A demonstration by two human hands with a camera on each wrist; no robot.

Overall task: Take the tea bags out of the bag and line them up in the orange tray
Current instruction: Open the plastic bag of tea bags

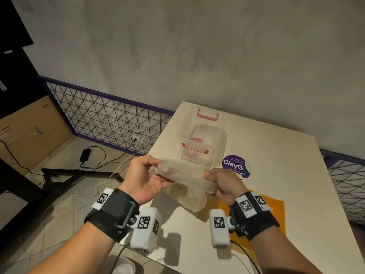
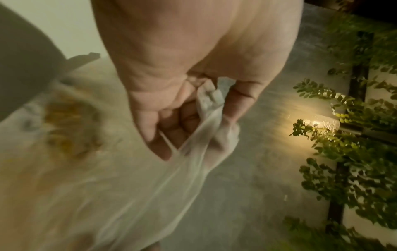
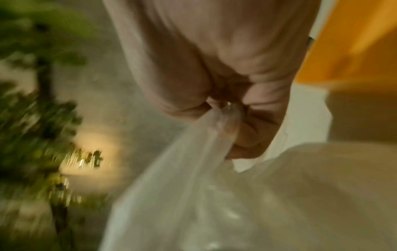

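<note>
A thin translucent plastic bag (image 1: 185, 180) hangs above the table between both hands. My left hand (image 1: 147, 173) pinches its top edge on the left; in the left wrist view the film (image 2: 206, 122) is bunched between thumb and curled fingers (image 2: 163, 129). My right hand (image 1: 221, 179) grips the opposite edge, with the film (image 3: 225, 125) clamped in its fist. Brownish tea bags (image 1: 178, 189) show faintly through the plastic (image 2: 66, 124). The orange tray (image 1: 276, 210) lies flat on the table under my right wrist and is mostly hidden by it; its orange surface (image 3: 352, 40) shows blurred.
A clear lidded container (image 1: 201, 141) with red clips stands on the white table (image 1: 276, 155) behind the bag. A purple round sticker (image 1: 234, 165) lies beside it. Left of the table the floor (image 1: 65, 194) holds cables and a charger. A wire-mesh fence (image 1: 110, 119) runs along the wall.
</note>
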